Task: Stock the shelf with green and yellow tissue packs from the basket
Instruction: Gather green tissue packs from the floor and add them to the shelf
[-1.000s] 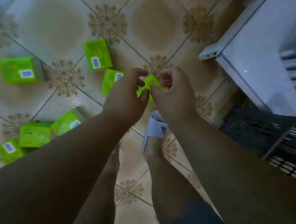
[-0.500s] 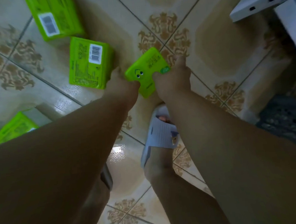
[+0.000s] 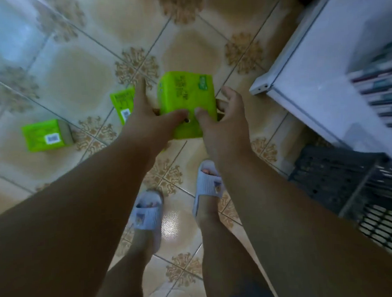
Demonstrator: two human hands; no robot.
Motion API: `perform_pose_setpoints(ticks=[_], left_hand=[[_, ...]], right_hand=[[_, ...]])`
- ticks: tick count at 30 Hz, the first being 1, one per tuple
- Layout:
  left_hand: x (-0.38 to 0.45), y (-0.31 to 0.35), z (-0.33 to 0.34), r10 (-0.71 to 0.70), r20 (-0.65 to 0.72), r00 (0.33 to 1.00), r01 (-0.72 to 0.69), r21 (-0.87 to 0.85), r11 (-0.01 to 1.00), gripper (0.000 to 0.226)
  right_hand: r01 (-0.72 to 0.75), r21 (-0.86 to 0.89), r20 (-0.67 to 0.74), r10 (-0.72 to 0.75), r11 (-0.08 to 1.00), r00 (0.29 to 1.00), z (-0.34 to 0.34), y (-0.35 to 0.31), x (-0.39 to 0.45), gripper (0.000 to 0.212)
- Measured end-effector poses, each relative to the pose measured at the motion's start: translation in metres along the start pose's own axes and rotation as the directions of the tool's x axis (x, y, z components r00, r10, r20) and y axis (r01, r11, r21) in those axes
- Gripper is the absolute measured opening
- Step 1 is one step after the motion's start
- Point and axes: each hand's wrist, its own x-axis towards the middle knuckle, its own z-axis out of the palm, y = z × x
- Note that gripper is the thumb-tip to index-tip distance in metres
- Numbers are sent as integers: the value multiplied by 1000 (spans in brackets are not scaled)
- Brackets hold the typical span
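While held between both hands above the patterned beige ceramic tile floor [image 3: 77, 70], raised clear of it, probably for carrying toward the white shelf unit [image 3: 317, 58] filling the upper right corner. Shelf edge close on the right, its lower corner jutting out toward the pack; contents there blurred, not readable. Dark perforated plastic basket [image 3: 335, 182] down at the right edge, below the shelf, interior hard to see. Wide stretch of bare tile across the top and left, so plenty of room to swing leftward; tighter on the right between shelf corner and basket.

Bright green rectangular plastic-wrapped tissue pack [image 3: 185, 99] at centre, long side running away from the body, clasped for a two-handed lift. Second green tissue pack with a barcode label [image 3: 45, 135] lying flat near the left edge of the floor, well apart. Third green tissue pack [image 3: 122, 102] on the floor just beside the left wrist, partly hidden.

Left hand [image 3: 148, 119] pressing the pack's left side, thumb across the near face, index finger extended. Right hand [image 3: 223, 122] gripping the right side, thumb on the near face, fingers curled round the far edge. Pale slip-on sandals [image 3: 206, 184] planted below.
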Motion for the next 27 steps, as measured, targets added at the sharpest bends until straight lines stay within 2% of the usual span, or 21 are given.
perform_pose_setpoints(ticks=[4,7,10,13,15,17,19,22,25,27], left_hand=[[-92,108,-40,198,-91,976,-204,-68,977,109],[-159,172,-57,302,-100,948,-316,-179,932,92],[-219,216,-72,366,-77,927,-373,-272,887,72],[-277,260,-94,467,-94,879,-475,-264,840,48],[-314,293,-107,570,-72,818,-569,-242,786,37],[-350,324,-114,663,13,748,-641,-242,728,31],[-387,346,-115,708,112,697,-665,-266,697,37],[-436,368,-110,686,219,693,-588,-378,715,44],[-477,385,-106,690,283,666,-548,-442,710,43],[-504,397,-102,713,309,630,-567,-444,693,45]], right_hand=[[2,188,-129,23,982,991,-28,-112,-86,55],[84,410,-202,1,908,979,-48,-181,-145,68],[198,486,-310,-43,851,950,-76,-232,-195,71],[268,529,-371,-64,805,926,-121,-274,-251,41],[306,519,-392,-96,798,915,-155,-300,-288,21],[328,506,-402,-118,798,908,-185,-323,-323,16],[357,517,-427,-127,778,895,-212,-342,-355,22],[387,509,-447,-148,769,882,-240,-360,-393,44],[482,467,-542,-191,741,819,-259,-371,-429,30],[519,432,-571,-222,737,790,-272,-378,-454,39]])
